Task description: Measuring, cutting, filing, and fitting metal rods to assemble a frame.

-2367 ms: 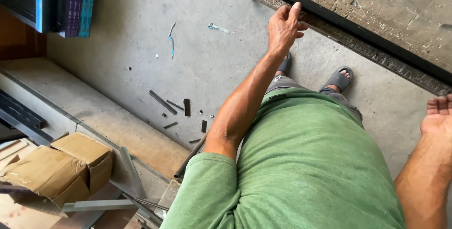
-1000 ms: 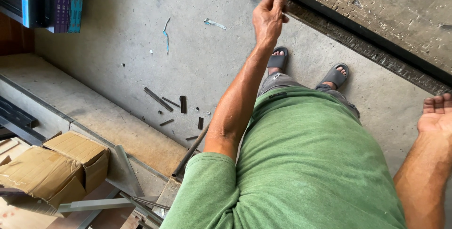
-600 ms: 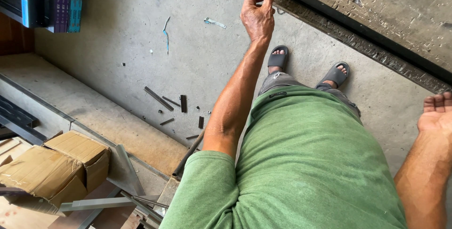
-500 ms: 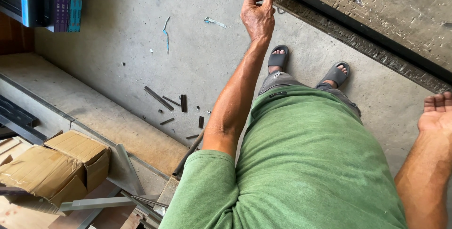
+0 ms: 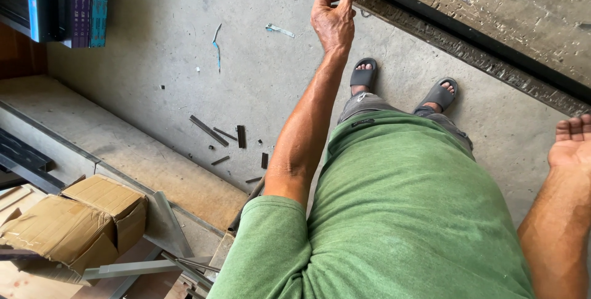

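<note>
Fingers loosely curled and holding nothing, the left hand [image 5: 332, 13] reaches the near corner of the black frame [image 5: 455, 28] far ahead, contact unclear, while the right hand [image 5: 571, 142], open-palmed and empty, is cut off at the right edge.

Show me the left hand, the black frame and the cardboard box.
left hand [image 5: 332, 19], head view, back of the hand.
black frame [image 5: 431, 16], head view, its lower rail.
cardboard box [image 5: 68, 228], head view, top flap.
</note>
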